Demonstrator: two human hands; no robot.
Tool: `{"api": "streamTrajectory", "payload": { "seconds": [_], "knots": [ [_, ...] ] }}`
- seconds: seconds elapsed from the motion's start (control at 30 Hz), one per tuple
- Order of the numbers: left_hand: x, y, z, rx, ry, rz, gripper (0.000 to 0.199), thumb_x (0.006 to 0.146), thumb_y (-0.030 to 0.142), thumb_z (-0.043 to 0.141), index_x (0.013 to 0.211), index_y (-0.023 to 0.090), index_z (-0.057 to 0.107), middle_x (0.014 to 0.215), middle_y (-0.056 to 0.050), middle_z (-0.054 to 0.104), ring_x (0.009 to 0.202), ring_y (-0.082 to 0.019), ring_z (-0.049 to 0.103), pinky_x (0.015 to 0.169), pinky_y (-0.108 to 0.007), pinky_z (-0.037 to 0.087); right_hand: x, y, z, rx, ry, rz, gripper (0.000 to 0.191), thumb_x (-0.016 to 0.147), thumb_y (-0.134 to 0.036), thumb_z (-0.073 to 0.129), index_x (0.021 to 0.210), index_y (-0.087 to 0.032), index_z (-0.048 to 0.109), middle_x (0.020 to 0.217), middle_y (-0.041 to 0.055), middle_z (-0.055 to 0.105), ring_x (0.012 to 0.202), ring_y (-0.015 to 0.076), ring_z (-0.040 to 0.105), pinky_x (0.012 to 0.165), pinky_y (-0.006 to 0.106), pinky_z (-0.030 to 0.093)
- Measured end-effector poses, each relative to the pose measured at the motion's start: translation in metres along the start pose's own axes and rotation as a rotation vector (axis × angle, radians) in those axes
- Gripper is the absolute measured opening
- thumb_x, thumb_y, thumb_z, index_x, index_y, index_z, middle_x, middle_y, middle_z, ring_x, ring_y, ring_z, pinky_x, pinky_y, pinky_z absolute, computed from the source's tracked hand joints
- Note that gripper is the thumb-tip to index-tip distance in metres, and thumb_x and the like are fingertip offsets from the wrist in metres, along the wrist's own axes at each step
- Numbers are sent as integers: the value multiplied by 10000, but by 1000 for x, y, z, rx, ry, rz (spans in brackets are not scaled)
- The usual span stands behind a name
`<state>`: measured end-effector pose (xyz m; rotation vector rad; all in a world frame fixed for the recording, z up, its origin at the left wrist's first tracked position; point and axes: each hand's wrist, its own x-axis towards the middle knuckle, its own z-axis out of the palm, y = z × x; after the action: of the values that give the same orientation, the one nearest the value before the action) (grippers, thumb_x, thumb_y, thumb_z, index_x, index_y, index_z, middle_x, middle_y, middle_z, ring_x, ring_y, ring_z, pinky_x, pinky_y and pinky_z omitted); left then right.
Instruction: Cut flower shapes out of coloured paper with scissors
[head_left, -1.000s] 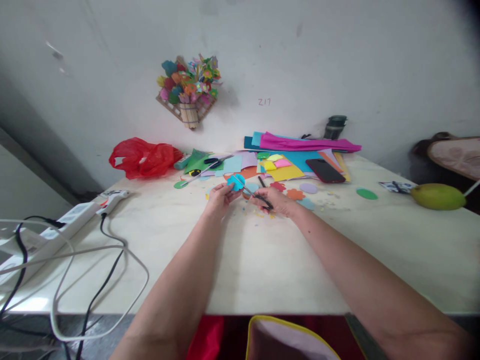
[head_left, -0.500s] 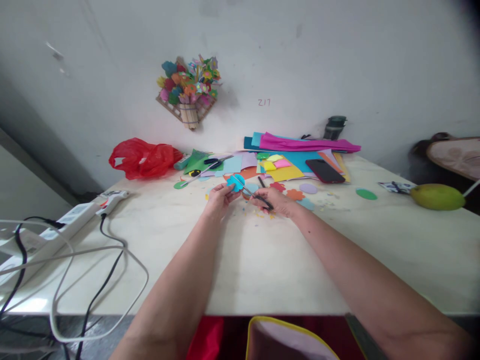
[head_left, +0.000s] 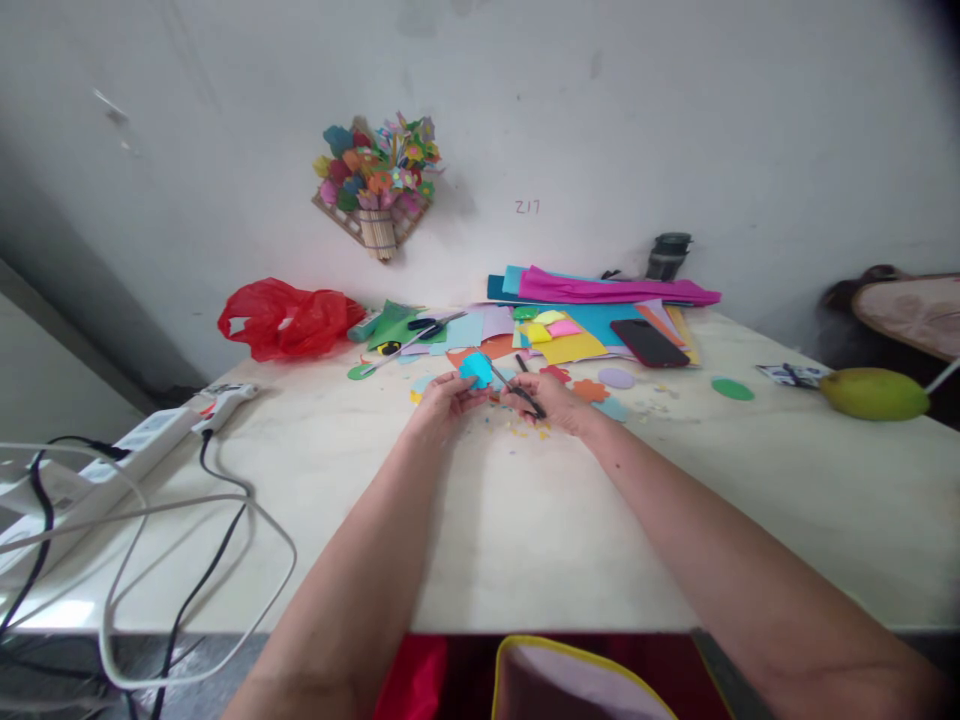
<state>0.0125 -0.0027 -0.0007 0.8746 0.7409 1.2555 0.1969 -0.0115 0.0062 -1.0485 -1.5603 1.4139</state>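
Between the fingers of my left hand is a bright blue paper flower with a scalloped edge. My right hand is closed around the black handles of a pair of scissors. The blades point up and left, close to the flower's right edge; whether they touch it I cannot tell. Small paper scraps lie on the table below my hands. Just beyond my right hand are a red paper flower, an orange paper flower and a lilac paper oval.
Coloured paper sheets spread along the back, with a phone on them. A second pair of scissors and a red plastic bag lie back left. Power strips and cables fill the left side. A green mango-like fruit sits at right.
The blue paper flower has turned in my left hand and shifted slightly right and down. The scissor blades have come away from across it to beside its right edge.
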Motion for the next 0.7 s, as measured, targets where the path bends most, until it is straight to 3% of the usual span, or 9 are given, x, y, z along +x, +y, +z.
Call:
{"api": "streamTrajectory", "payload": {
  "seconds": [0.1, 0.27, 0.47, 0.7],
  "knots": [
    [0, -1, -1, 50, -34, -26, 111, 666, 99, 664, 767, 93, 618, 739, -90, 689, 649, -156, 668, 621, -235, 544, 1, 1, -2, -14, 2, 0, 168, 654, -215, 591, 801, -135, 603, 455, -34, 508, 349, 74, 414, 333, 189, 322],
    [2, -1, -4, 81, -14, 47, 230, 648, 233, 733, 819, 111, 639, 774, -82, 686, 667, -171, 659, 633, -280, 541, 3, 6, -5, 18, -70, 11, 156, 661, -227, 550, 761, -123, 611, 524, -10, 542, 374, 67, 417, 354, 194, 338],
    [3, -1, -5, 89, 36, 106, 253, 551, 234, 786, 610, 131, 562, 594, -14, 624, 530, -114, 578, 586, -262, 497, 1, 5, -5, -14, -117, -15, 172, 650, -238, 591, 776, -124, 617, 531, -20, 533, 387, 65, 420, 373, 194, 339],
    [-1, 1, -1, 104, -1, 62, 276, 520, 262, 799, 606, 131, 571, 586, -16, 626, 540, -120, 581, 567, -255, 487, -4, -3, -1, -28, -78, -21, 200, 647, -275, 630, 778, -126, 609, 498, -29, 517, 367, 64, 407, 362, 199, 302]
  ]
}}
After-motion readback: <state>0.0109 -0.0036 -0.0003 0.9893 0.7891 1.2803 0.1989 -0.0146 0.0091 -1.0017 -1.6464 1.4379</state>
